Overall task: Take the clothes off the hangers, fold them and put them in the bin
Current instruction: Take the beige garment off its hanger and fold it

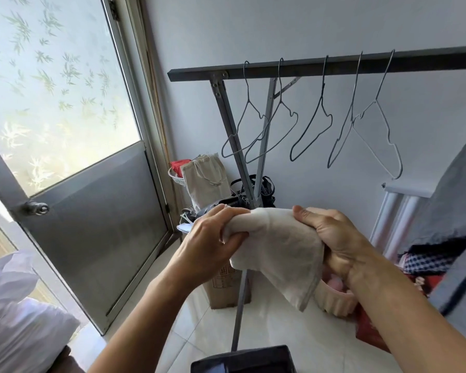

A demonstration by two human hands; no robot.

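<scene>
**A:** Where is the garment?

**B:** The white cloth (277,246) is off the hangers (322,99) and sits well below the dark rail (307,64), under its left half. It is bunched into a roll between the two hands, and one hemmed corner hangs down.

**A:** How do the hands hold it?

**B:** The left hand (207,246) has its fingers (218,212) curled tight round the roll's left end. The right hand (334,238) clamps the right end, with the thumb on top and the fingers wrapped beneath.

**A:** And the hangers?

**B:** Five bare wire ones hook over the rail in a row.

**A:** The bin?

**B:** The pink ribbed bin (334,302) stands on the floor far below the rail, under the right wrist. The cloth and the hand partly hide it, so I cannot tell what is inside. A cardboard box (226,289) stands below the rail's left end.
</scene>
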